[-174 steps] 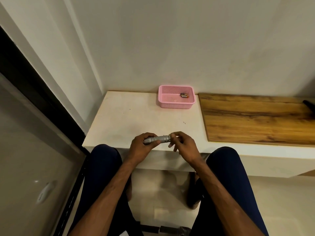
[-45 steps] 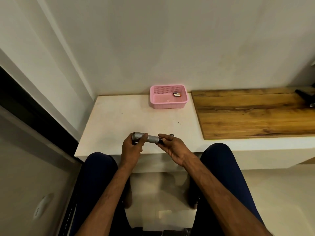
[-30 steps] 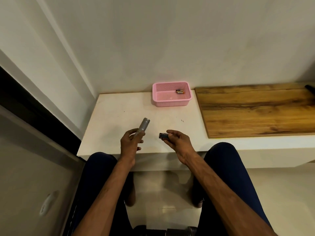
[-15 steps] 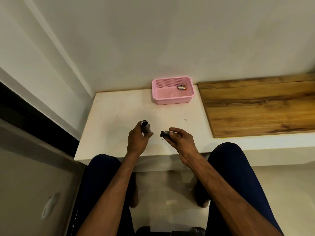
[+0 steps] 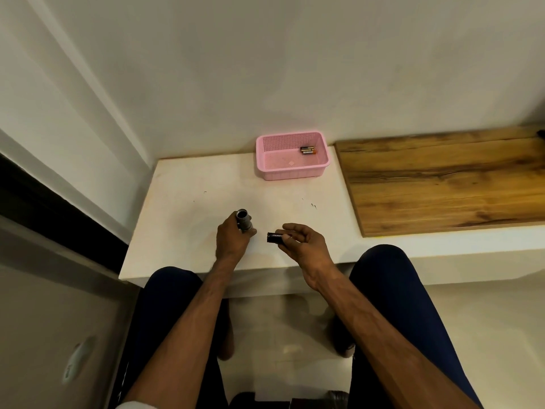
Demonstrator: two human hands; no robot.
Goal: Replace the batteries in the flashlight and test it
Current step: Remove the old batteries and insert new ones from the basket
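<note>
Over the near edge of the white counter (image 5: 188, 208), a seated person is holding the two halves of a job in progress. The left hand (image 5: 231, 242) is gripping the silver flashlight body (image 5: 244, 222) with fingers wrapped shut around it, its open end now turning up toward the camera and showing a dark, hollow bore. The right hand (image 5: 300, 240) is pinching a dark battery holder (image 5: 275, 237) between thumb and fingertips, the other fingers curling loosely. A second and a half ago the two pieces were joined; they are now well apart, meaning the old cells are likely out. Farther back, against the wall, a pink basket (image 5: 290, 172) is holding spare batteries (image 5: 308, 150), beside a wooden board (image 5: 442, 178).
</note>
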